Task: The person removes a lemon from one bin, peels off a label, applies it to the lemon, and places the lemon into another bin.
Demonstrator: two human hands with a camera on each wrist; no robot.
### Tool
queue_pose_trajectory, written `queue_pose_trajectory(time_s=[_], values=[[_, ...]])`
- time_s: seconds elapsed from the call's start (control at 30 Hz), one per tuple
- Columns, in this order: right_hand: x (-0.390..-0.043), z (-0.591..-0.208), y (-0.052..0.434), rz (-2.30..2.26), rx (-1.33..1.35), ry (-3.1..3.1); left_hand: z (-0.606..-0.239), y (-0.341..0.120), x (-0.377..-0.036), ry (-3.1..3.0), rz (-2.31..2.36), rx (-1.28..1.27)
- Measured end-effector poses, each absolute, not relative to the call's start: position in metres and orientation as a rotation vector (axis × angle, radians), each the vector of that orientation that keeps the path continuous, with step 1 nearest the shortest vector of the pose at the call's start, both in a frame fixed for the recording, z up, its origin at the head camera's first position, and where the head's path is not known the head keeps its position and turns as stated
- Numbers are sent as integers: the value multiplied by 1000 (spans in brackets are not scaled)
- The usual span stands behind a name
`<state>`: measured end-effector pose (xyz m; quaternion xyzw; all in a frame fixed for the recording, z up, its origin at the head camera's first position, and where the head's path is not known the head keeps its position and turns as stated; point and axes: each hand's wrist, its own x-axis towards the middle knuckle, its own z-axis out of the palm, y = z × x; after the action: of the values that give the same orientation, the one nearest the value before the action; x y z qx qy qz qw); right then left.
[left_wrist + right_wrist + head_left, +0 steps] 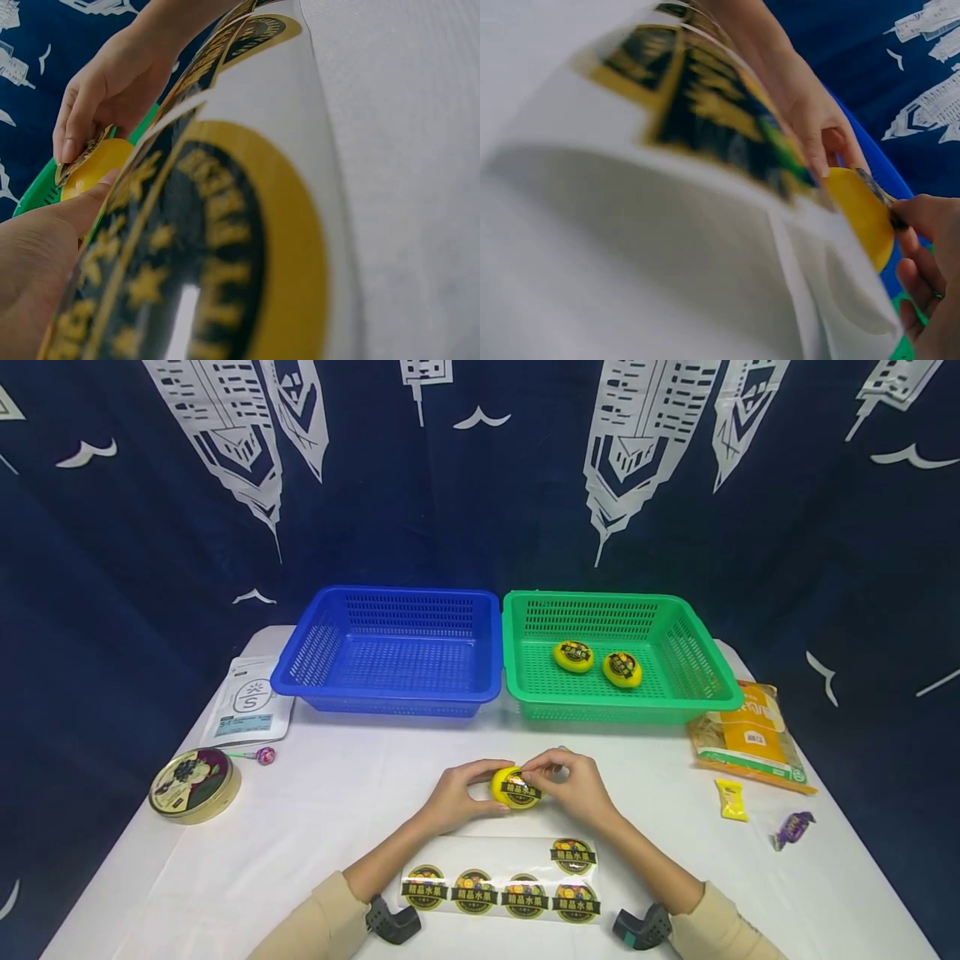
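A yellow toy fruit is held just above the white table, in front of my chest. My left hand grips it from the left, thumb below and fingers on top. My right hand pinches a round black-and-gold sticker against the fruit's front. In the left wrist view the fruit shows between my left thumb and the right hand. In the right wrist view the fruit sits between the right fingers and the left hand. A sticker sheet with several stickers lies under my forearms.
A green basket at the back right holds two stickered yellow fruits. Beside it stands a blue basket. A round tin, lollipop and white pouch lie left; a snack bag and candies right.
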<state>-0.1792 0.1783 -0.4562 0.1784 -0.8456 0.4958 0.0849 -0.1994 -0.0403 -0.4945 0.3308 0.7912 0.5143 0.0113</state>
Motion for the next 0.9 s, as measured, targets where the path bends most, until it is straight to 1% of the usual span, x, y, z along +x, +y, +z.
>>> queue_pose_trajectory(time_s=[0.23,0.57,0.7,0.9], values=[[-176,-463,173,1289,610,-2373,-495,-41,-199,2476,1603,1050],[-172,-471,170,1066,597,-2241,-495,-41,-200,2464,1614,1038],[-170,-472,174,1112,622,-2229,-495,-41,-199,2465,1606,1023],[-165,-469,176,1238,757,-2235,-494,-41,-199,2461,1616,1026]])
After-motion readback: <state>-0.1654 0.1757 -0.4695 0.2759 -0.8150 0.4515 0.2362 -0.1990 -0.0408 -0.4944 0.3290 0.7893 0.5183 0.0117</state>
